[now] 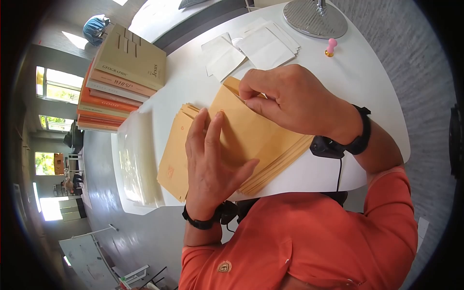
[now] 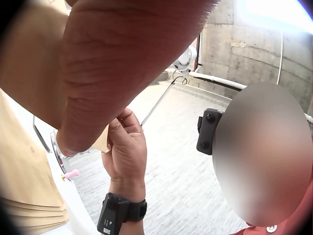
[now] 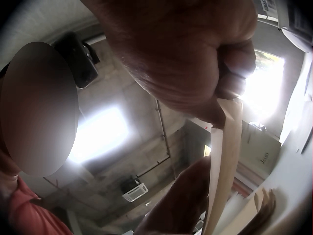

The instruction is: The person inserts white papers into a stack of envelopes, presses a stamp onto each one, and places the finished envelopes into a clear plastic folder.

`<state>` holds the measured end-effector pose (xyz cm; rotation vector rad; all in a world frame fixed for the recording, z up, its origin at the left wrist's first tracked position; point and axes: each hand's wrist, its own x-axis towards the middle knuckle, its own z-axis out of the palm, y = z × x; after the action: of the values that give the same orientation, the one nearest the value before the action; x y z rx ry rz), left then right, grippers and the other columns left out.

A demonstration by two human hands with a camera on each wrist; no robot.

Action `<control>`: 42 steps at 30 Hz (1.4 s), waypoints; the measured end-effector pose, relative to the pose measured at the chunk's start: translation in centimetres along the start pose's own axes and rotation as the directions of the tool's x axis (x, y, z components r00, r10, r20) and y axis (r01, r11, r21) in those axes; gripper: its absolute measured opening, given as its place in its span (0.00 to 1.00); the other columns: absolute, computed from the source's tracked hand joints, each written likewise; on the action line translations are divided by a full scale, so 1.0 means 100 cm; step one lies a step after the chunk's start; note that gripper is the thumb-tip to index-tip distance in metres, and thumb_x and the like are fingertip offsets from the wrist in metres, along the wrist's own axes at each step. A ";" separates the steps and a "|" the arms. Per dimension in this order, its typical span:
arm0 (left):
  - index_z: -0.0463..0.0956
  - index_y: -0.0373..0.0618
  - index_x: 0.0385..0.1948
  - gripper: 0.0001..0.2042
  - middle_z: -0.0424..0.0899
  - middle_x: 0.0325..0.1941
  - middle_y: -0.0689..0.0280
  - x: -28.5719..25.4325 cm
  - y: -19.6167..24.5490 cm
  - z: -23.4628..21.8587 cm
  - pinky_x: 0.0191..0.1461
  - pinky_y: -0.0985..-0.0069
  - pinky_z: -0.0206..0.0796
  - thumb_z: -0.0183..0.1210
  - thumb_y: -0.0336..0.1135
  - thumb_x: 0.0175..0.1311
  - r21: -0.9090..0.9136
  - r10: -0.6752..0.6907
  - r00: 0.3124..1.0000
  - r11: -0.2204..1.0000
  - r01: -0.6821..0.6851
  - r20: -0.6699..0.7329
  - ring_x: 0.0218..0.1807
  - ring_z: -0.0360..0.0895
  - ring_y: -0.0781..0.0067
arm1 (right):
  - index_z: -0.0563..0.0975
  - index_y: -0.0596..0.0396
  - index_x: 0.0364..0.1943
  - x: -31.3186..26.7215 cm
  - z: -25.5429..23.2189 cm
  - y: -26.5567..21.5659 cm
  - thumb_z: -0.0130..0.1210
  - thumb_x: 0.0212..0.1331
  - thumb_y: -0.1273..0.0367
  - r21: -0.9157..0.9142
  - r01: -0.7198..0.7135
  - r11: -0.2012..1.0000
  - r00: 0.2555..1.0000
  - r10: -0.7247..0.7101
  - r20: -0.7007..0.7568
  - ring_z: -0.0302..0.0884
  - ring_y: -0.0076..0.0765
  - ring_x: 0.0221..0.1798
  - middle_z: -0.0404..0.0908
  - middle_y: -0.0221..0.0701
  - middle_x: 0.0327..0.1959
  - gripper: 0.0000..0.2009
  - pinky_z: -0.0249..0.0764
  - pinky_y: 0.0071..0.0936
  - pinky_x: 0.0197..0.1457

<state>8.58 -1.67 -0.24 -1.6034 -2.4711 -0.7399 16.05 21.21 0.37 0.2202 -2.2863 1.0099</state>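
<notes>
In the head view a brown paper envelope (image 1: 246, 128) lies tilted over a stack of like envelopes (image 1: 278, 171). My right hand (image 1: 299, 99) pinches its upper right edge between thumb and curled fingers. The right wrist view shows that envelope (image 3: 226, 161) edge-on below the pinching fingers. My left hand (image 1: 208, 159) rests on the envelope's left side, fingers extended and thumb spread apart. Beside it on the left, another pile of brown envelopes (image 1: 174, 162) carries small reddish prints. What is inside the envelope is hidden.
White paper pieces (image 1: 266, 48) lie at the table's back. Right of them are a pink-handled stamp (image 1: 331, 47) and a round metal base (image 1: 314, 21). A book stack (image 1: 128, 65) stands back left, with a clear plastic sheet (image 1: 137, 159) nearer the left edge.
</notes>
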 end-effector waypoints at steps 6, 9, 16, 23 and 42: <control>0.60 0.44 0.71 0.51 0.58 0.73 0.42 -0.001 -0.002 -0.001 0.71 0.50 0.58 0.79 0.42 0.41 0.005 -0.004 1.000 1.000 0.004 -0.005 0.71 0.61 0.38 | 0.78 0.55 0.37 0.002 -0.003 0.003 0.59 0.61 0.74 -0.025 0.033 0.999 0.999 -0.034 -0.020 0.74 0.35 0.24 0.80 0.33 0.28 0.04 0.71 0.28 0.30; 0.60 0.45 0.71 0.51 0.58 0.73 0.42 -0.003 -0.010 -0.009 0.72 0.50 0.59 0.80 0.41 0.40 0.011 -0.040 0.999 0.999 0.040 -0.016 0.72 0.60 0.37 | 0.78 0.55 0.41 0.012 -0.029 0.011 0.59 0.65 0.74 -0.098 -0.011 0.995 0.993 -0.001 -0.116 0.67 0.17 0.22 0.80 0.24 0.29 0.04 0.65 0.18 0.28; 0.61 0.47 0.71 0.50 0.57 0.75 0.43 -0.020 -0.059 -0.036 0.73 0.50 0.59 0.79 0.39 0.40 0.213 -0.237 0.971 0.948 0.235 -0.014 0.75 0.57 0.37 | 0.79 0.59 0.44 0.007 -0.051 0.105 0.62 0.61 0.62 -0.211 -0.272 0.939 0.930 0.200 -0.307 0.84 0.43 0.38 0.85 0.39 0.36 0.14 0.79 0.36 0.42; 0.66 0.42 0.67 0.44 0.61 0.74 0.47 -0.019 -0.028 0.005 0.71 0.51 0.62 0.78 0.43 0.44 0.072 -0.007 0.992 0.997 -0.002 0.130 0.72 0.62 0.40 | 0.79 0.61 0.46 -0.010 -0.014 0.133 0.66 0.55 0.54 -0.558 -0.473 0.682 0.873 0.449 -0.193 0.84 0.51 0.46 0.83 0.44 0.43 0.24 0.80 0.43 0.48; 0.66 0.39 0.67 0.48 0.63 0.71 0.43 0.007 0.002 0.052 0.74 0.52 0.56 0.76 0.57 0.44 0.066 0.006 0.931 0.997 -0.032 0.364 0.72 0.62 0.40 | 0.80 0.59 0.31 0.001 -0.006 0.141 0.56 0.59 0.38 -0.451 -0.664 0.596 0.718 0.677 -0.163 0.84 0.48 0.34 0.83 0.43 0.27 0.32 0.77 0.41 0.38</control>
<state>9.33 1.30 -4.51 -1.8816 -2.6830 -0.3714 10.89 31.37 -7.89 -0.9300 -2.6040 0.7017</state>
